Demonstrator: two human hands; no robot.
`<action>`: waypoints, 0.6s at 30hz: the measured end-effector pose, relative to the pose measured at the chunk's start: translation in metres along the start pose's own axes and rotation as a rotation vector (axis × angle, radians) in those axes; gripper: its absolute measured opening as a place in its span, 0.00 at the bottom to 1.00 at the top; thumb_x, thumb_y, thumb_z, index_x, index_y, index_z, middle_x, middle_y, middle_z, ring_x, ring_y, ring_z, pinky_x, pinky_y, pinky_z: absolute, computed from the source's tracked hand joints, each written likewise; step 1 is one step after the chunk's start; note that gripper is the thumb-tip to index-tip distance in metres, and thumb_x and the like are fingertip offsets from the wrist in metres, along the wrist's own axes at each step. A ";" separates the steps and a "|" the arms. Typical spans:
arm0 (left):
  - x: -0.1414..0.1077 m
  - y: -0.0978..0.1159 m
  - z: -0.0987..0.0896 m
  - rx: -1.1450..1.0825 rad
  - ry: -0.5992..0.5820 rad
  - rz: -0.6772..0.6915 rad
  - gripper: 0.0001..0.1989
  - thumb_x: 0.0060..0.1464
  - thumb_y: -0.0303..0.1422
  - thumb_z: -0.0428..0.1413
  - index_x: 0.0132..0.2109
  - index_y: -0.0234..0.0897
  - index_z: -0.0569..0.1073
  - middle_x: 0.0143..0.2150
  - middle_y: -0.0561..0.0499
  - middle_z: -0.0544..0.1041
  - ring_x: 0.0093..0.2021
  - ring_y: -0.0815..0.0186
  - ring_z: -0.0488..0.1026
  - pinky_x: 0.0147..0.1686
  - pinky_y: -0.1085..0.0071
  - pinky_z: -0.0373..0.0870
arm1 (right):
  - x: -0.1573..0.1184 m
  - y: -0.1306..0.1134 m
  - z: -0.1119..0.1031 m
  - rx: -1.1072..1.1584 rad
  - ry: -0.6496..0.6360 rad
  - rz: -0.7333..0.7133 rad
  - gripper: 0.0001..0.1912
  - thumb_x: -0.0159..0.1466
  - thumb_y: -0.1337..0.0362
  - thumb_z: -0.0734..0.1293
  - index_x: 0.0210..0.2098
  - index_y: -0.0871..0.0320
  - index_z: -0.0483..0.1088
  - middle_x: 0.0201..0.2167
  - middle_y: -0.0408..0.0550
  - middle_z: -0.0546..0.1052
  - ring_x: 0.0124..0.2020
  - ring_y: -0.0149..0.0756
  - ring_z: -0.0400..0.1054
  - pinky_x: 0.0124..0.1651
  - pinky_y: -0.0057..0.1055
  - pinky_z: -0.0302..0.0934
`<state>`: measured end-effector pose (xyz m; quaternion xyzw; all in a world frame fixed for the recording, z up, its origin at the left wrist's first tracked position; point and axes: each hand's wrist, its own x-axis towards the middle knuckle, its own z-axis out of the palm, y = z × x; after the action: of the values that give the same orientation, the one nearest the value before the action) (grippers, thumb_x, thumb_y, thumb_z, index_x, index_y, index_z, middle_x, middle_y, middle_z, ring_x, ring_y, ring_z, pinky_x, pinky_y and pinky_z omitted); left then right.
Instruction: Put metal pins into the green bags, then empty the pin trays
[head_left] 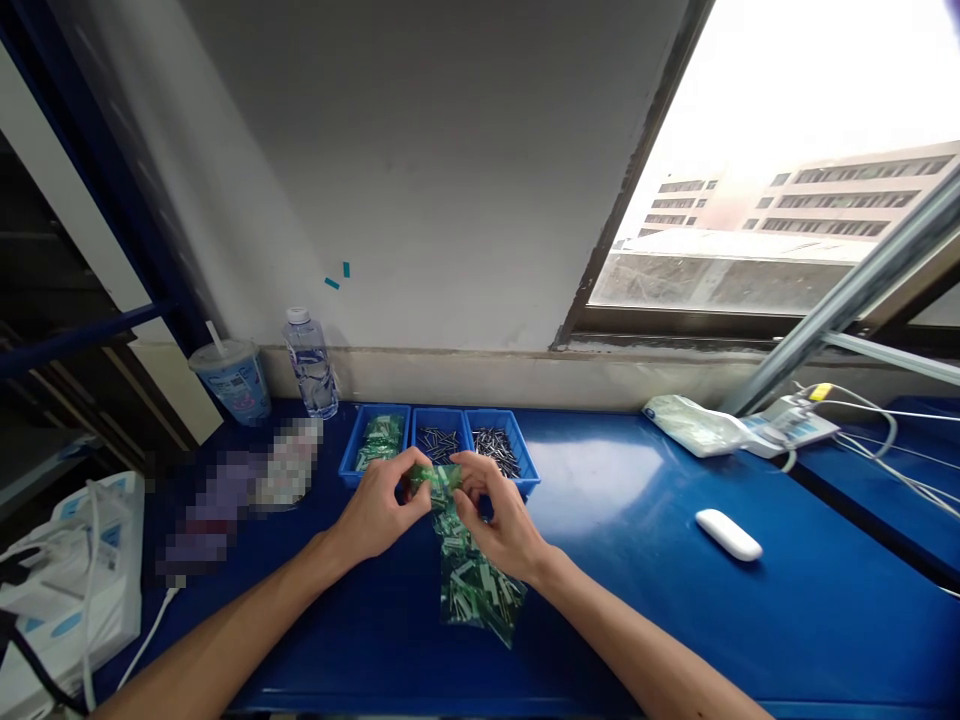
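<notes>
My left hand [385, 503] pinches the left edge of a small green plastic bag [437, 484], just in front of the blue bins. At the bag's right edge, my right hand [501, 515] has its thumb and fingers closed on the same bag. Below and between the hands, several filled green bags [480, 590] lie overlapping on the blue table, with metal parts showing through them. The left blue bin [346, 462] holds small green bags. Loose dark screws [437, 443] lie in the middle bin, and shinier metal pieces [495, 448] fill the right bin.
A lidded cup [238, 385] and a water bottle [311, 368] stand at the back left. A white oval case [729, 535] lies on the right. Farther back are a plastic packet [697, 425] and a power strip with cables [795, 428]. White equipment [112, 560] sits at the left edge.
</notes>
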<state>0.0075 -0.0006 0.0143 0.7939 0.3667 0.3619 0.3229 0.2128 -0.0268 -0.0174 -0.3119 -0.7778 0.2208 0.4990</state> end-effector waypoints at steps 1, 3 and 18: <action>0.000 0.000 0.000 -0.011 0.007 -0.004 0.03 0.63 0.33 0.54 0.42 0.40 0.70 0.25 0.59 0.67 0.25 0.69 0.64 0.29 0.72 0.60 | 0.000 0.002 -0.002 -0.059 -0.018 -0.054 0.17 0.75 0.69 0.58 0.61 0.50 0.62 0.32 0.41 0.70 0.25 0.29 0.61 0.28 0.28 0.57; 0.000 -0.001 0.000 -0.045 0.028 -0.004 0.07 0.65 0.35 0.54 0.48 0.41 0.68 0.25 0.60 0.67 0.25 0.68 0.66 0.29 0.72 0.61 | 0.001 0.003 -0.007 -0.141 -0.056 -0.122 0.17 0.75 0.71 0.57 0.59 0.50 0.67 0.34 0.44 0.74 0.25 0.29 0.63 0.28 0.28 0.57; 0.000 -0.005 -0.003 0.024 0.105 0.065 0.09 0.71 0.40 0.53 0.46 0.41 0.74 0.35 0.54 0.77 0.34 0.66 0.74 0.37 0.70 0.68 | 0.006 0.002 -0.019 -0.545 0.074 -0.268 0.15 0.76 0.70 0.60 0.58 0.53 0.72 0.45 0.52 0.77 0.30 0.29 0.70 0.33 0.28 0.61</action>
<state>0.0035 0.0029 0.0121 0.7893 0.3615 0.4088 0.2816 0.2284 -0.0199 -0.0073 -0.3369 -0.8239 -0.0753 0.4495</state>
